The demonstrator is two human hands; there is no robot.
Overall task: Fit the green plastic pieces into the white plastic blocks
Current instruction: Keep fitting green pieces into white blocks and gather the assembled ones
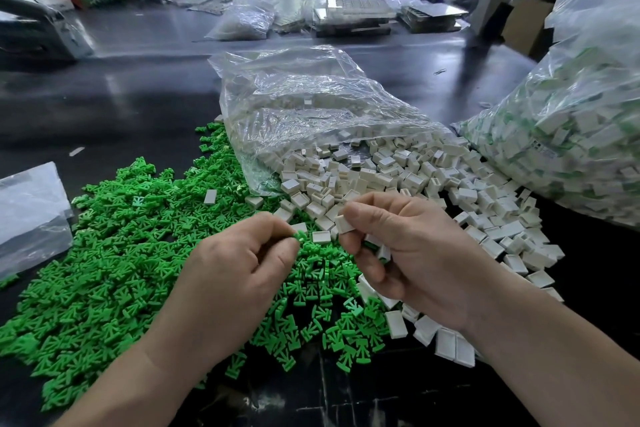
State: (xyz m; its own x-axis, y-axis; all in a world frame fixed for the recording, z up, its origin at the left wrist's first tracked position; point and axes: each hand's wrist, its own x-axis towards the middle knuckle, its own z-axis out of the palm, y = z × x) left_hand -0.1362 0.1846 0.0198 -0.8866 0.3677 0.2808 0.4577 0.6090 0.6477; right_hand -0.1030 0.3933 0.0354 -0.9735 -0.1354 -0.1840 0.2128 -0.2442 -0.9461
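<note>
we pinch a small green plastic piece (pixel 298 236) in left hand (pixel 239 267) fingertips, and a small white plastic block (pixel 344 222) between right hand (pixel 412 253) thumb and forefinger, apart, above the green pile (pixel 104 253) on the black table (pixel 138 97).

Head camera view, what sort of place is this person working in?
Probably a small factory assembly bench: heaps of loose green pieces and white blocks on a dark worktable, plus bulk plastic bags of parts.
</note>
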